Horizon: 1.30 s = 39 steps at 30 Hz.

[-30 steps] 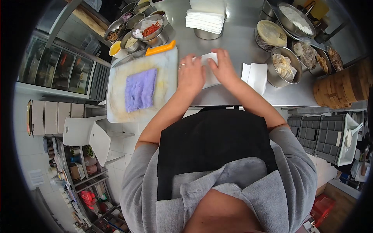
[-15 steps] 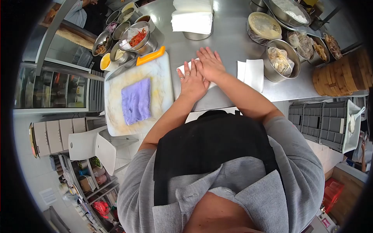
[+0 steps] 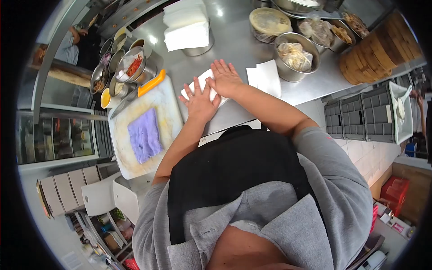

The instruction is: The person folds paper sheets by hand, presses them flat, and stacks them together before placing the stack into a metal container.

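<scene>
My left hand [image 3: 200, 104] lies flat with fingers spread on a folded white paper [image 3: 204, 79] on the steel counter. Beside it my right hand [image 3: 225, 81], fingers also stretched, presses on the same paper, its thumb side touching my left hand. More folded white papers [image 3: 265, 78] lie to the right. On the left, a cutting board [image 3: 168, 101] bears a purple cloth [image 3: 145, 135] and a knife with an orange handle [image 3: 152, 83]. A stack of white paper [image 3: 186, 27] rests on a metal container behind my hands.
Bowls of food, one with red strips [image 3: 134, 66], crowd the back left. At the right are a lidded tub [image 3: 270, 22], a bowl with a plastic bag [image 3: 294, 57] and bamboo steamers [image 3: 373, 54]. Another person's arm [image 3: 74, 33] shows at the upper left.
The view has turned, so the counter appears tilted and shifted left. My hands, apart over the paper at first, have come together and flattened on it.
</scene>
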Tool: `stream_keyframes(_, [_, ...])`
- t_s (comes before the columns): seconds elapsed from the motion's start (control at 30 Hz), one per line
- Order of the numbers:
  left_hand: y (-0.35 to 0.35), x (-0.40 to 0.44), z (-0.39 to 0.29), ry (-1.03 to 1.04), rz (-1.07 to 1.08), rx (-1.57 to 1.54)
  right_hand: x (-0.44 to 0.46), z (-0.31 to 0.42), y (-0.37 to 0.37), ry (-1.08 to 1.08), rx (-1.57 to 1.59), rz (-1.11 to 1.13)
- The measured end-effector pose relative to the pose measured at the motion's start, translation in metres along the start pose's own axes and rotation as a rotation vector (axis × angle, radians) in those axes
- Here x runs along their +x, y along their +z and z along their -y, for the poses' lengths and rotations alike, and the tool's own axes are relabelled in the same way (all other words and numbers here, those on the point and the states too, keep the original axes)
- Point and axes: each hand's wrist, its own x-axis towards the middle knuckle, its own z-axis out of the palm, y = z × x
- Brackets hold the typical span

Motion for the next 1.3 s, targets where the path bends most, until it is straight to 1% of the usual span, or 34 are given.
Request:
stream_keyframes(0.07, [-0.003, -0.003, -0.002, 0.015, -0.003, 0.014, -0.003, -0.003, -0.005, -0.002, 0.077, 0.028])
stream_keyframes(0.1, [-0.003, -0.003, -0.002, 0.023, -0.005, 0.017, -0.014, -0.006, -0.011, -0.06, 0.13, -0.052])
stream_keyframes(0.17, [0.0, -0.001, 0.002, 0.029, -0.002, 0.02, -0.064, -0.012, -0.025, -0.176, 0.23, -0.205])
stream_keyframes(0.23, [-0.002, 0.001, 0.003, 0.03, 0.016, 0.029, -0.116, -0.025, -0.044, -0.253, 0.326, -0.45])
stream_keyframes(0.3, [-0.011, 0.0, -0.001, 0.018, 0.054, 0.037, -0.151, -0.048, -0.057, -0.156, 0.176, -0.661])
stream_keyframes(0.33, [-0.022, -0.002, -0.006, 0.015, 0.062, 0.077, -0.164, -0.061, -0.058, -0.033, 0.17, -0.729])
stream_keyframes(0.37, [-0.032, -0.002, -0.011, 0.012, 0.069, 0.118, -0.173, -0.076, -0.055, 0.101, 0.158, -0.722])
stream_keyframes(0.4, [-0.038, -0.001, -0.015, 0.011, 0.075, 0.161, -0.178, -0.089, -0.052, 0.186, 0.192, -0.69])
stream_keyframes(0.47, [-0.041, 0.001, -0.027, 0.167, -0.125, 0.083, -0.181, -0.108, -0.049, 0.35, 0.258, -0.627])
stream_keyframes(0.5, [-0.041, 0.002, -0.034, 0.246, -0.223, 0.044, -0.18, -0.107, -0.055, 0.414, 0.318, -0.559])
stream_keyframes(0.6, [-0.025, 0.015, -0.059, 0.484, -0.084, -0.543, -0.17, -0.103, -0.059, 0.474, 0.399, -0.435])
stream_keyframes(0.7, [-0.019, 0.014, -0.093, 0.28, 0.285, -1.026, -0.162, -0.099, -0.058, 0.402, 0.542, -0.489])
stream_keyframes(0.8, [-0.013, 0.006, -0.112, 0.037, 0.459, -1.556, -0.165, -0.075, -0.069, 0.164, 0.559, -0.599])
stream_keyframes(0.83, [-0.013, 0.005, -0.111, 0.05, 0.503, -1.649, -0.165, -0.07, -0.068, 0.032, 0.542, -0.637])
stream_keyframes(0.93, [-0.009, 0.003, -0.104, 0.083, 0.622, -1.933, -0.166, -0.05, -0.069, -0.144, 0.523, -0.609])
stream_keyframes(0.97, [0.002, 0.008, -0.097, 0.14, 0.683, -2.004, -0.164, -0.049, -0.062, -0.166, 0.59, -0.577])
stream_keyframes(1.07, [-0.019, -0.006, -0.101, 0.089, 0.685, -2.179, -0.159, -0.051, -0.049, -0.119, 0.768, -0.517])
stream_keyframes(1.2, [-0.024, -0.011, -0.096, 0.128, 0.683, -2.238, -0.155, -0.05, -0.047, -0.085, 0.857, -0.49])
stream_keyframes(1.3, [-0.026, -0.013, -0.092, 0.082, 0.628, -2.207, -0.151, -0.049, -0.045, -0.011, 0.968, -0.442])
